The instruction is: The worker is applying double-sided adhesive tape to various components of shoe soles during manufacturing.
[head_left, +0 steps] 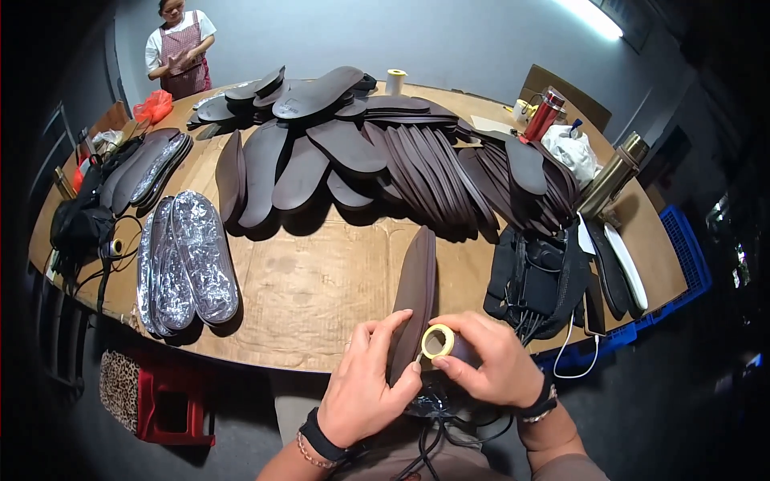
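Upright at the table's near edge stands a small stack of brown shoe insoles [415,297], pinched in my left hand [365,389]. My right hand [497,365] grips a small roll of clear film [460,348] with a yellow-rimmed core, close against the insoles' right side. My left thumb comes near the roll's rim; whether film stretches between them I cannot make out. To the left lie several insoles wrapped in shiny clear film [206,256]. Beyond my hands, bare brown insoles [265,172] are heaped and stacked across the table.
A black bag with cables [536,276] sits to the right, near a gold flask [613,176] and a red flask [545,114]. Another film roll [395,82] stands at the back. A red stool [170,405] is below left. A person in an apron [183,52] stands far left.
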`<act>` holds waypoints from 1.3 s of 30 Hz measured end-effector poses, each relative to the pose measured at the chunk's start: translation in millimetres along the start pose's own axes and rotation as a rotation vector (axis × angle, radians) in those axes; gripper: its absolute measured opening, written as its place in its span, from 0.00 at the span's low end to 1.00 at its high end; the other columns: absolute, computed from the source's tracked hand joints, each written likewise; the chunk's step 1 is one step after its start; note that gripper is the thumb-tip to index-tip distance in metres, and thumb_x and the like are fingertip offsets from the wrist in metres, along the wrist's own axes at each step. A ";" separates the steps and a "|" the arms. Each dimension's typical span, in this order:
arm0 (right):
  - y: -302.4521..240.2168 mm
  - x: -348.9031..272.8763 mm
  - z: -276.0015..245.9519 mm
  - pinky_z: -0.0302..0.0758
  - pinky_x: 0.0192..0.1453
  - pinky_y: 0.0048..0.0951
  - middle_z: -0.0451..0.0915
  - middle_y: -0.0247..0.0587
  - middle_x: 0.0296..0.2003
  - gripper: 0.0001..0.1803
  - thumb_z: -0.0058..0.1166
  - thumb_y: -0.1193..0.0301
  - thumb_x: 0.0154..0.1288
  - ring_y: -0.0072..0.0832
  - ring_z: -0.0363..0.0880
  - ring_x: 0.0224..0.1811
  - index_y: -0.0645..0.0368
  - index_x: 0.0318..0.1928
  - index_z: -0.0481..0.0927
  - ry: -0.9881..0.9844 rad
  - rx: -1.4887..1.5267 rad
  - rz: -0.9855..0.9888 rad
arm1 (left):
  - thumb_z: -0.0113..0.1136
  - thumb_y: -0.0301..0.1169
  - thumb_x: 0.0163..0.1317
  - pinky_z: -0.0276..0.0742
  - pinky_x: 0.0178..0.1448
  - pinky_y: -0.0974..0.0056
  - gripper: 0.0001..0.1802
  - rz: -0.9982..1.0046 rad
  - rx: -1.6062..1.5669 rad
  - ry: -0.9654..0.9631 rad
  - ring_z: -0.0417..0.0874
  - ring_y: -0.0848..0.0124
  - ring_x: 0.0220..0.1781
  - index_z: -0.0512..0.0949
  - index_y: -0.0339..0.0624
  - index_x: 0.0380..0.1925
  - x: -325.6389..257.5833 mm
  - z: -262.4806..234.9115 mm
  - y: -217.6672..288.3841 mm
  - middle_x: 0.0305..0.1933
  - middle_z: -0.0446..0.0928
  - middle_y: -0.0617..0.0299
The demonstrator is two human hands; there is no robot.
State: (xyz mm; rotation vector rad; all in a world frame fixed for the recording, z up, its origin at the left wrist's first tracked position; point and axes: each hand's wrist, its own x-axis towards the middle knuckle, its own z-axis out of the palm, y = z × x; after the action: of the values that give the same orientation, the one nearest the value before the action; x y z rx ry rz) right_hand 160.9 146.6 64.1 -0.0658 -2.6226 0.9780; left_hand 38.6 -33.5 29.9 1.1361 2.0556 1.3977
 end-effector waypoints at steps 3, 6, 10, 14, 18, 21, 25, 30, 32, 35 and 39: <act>13.2 6.1 -13.1 0.82 0.46 0.35 0.86 0.47 0.40 0.24 0.77 0.64 0.60 0.44 0.86 0.40 0.62 0.53 0.83 0.021 0.057 -0.103 | 0.62 0.33 0.62 0.77 0.68 0.52 0.36 0.027 0.028 0.001 0.78 0.48 0.61 0.69 0.44 0.72 1.1 1.8 -1.4 0.59 0.73 0.42; 12.8 8.4 -4.4 0.82 0.42 0.33 0.86 0.45 0.37 0.25 0.82 0.67 0.52 0.39 0.87 0.37 0.61 0.48 0.86 0.258 -0.014 -0.097 | 0.64 0.39 0.63 0.77 0.62 0.49 0.37 0.046 0.065 0.037 0.79 0.44 0.56 0.69 0.45 0.72 -1.0 5.0 -6.9 0.58 0.72 0.42; 14.7 12.2 8.9 0.82 0.41 0.36 0.85 0.45 0.37 0.26 0.83 0.68 0.50 0.42 0.86 0.36 0.60 0.48 0.85 0.390 -0.151 -0.096 | 0.64 0.39 0.63 0.77 0.62 0.48 0.37 0.066 0.065 0.065 0.79 0.43 0.56 0.70 0.48 0.73 -2.5 7.7 -9.4 0.58 0.72 0.42; 16.8 13.1 15.1 0.81 0.41 0.38 0.85 0.46 0.37 0.26 0.83 0.68 0.49 0.44 0.85 0.38 0.60 0.48 0.84 0.418 -0.178 -0.112 | 0.63 0.40 0.63 0.77 0.62 0.48 0.37 0.056 0.075 0.066 0.79 0.43 0.56 0.69 0.49 0.74 -2.9 7.2 -9.7 0.57 0.72 0.42; 14.5 12.5 16.9 0.81 0.42 0.39 0.85 0.45 0.37 0.26 0.82 0.68 0.50 0.45 0.85 0.38 0.59 0.48 0.84 0.431 -0.205 -0.102 | 0.63 0.40 0.63 0.77 0.62 0.48 0.38 0.046 0.067 0.056 0.79 0.44 0.56 0.69 0.49 0.74 -3.1 6.7 -7.9 0.57 0.72 0.42; 13.3 12.2 18.1 0.81 0.42 0.39 0.85 0.45 0.37 0.25 0.82 0.68 0.50 0.45 0.85 0.38 0.59 0.47 0.84 0.440 -0.226 -0.103 | 0.63 0.41 0.63 0.77 0.62 0.48 0.38 0.042 0.073 0.062 0.78 0.44 0.56 0.69 0.48 0.74 -3.9 8.4 -8.3 0.58 0.72 0.42; 12.7 10.1 21.4 0.81 0.41 0.39 0.85 0.44 0.37 0.24 0.82 0.68 0.50 0.44 0.85 0.38 0.59 0.47 0.84 0.448 -0.242 -0.087 | 0.63 0.41 0.63 0.77 0.62 0.48 0.37 0.069 0.102 0.075 0.79 0.44 0.56 0.70 0.47 0.74 -4.4 9.9 -10.6 0.57 0.72 0.42; 12.3 8.5 23.1 0.81 0.42 0.40 0.85 0.45 0.37 0.24 0.81 0.67 0.52 0.45 0.85 0.39 0.59 0.47 0.84 0.436 -0.226 -0.059 | 0.63 0.40 0.63 0.77 0.62 0.48 0.37 0.070 0.102 0.076 0.79 0.44 0.56 0.69 0.45 0.73 -4.3 9.0 -7.4 0.57 0.73 0.42; 13.3 9.1 23.1 0.82 0.42 0.41 0.85 0.45 0.38 0.24 0.81 0.66 0.52 0.46 0.85 0.39 0.59 0.47 0.83 0.415 -0.222 -0.032 | 0.63 0.41 0.63 0.78 0.60 0.49 0.36 0.097 0.086 0.067 0.80 0.44 0.55 0.69 0.41 0.71 0.3 6.1 -8.6 0.56 0.74 0.41; 12.2 10.7 17.8 0.81 0.43 0.42 0.84 0.47 0.38 0.24 0.79 0.66 0.55 0.48 0.84 0.40 0.59 0.49 0.82 0.382 -0.227 -0.052 | 0.63 0.34 0.62 0.80 0.62 0.52 0.35 -0.053 0.080 -0.096 0.83 0.50 0.59 0.69 0.36 0.69 11.8 -13.1 11.2 0.61 0.74 0.40; 12.2 12.0 14.6 0.80 0.46 0.44 0.83 0.51 0.39 0.23 0.72 0.62 0.64 0.50 0.83 0.41 0.61 0.53 0.80 0.259 -0.183 -0.029 | 0.65 0.45 0.62 0.82 0.52 0.45 0.30 -0.109 0.157 -0.087 0.86 0.42 0.46 0.73 0.36 0.57 30.9 -13.1 10.1 0.47 0.81 0.39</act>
State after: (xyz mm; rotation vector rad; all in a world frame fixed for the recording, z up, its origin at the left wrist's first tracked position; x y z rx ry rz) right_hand 143.9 148.6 49.6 -0.1853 -2.4574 0.6674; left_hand 15.3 -14.5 47.8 1.1075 2.1609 1.1331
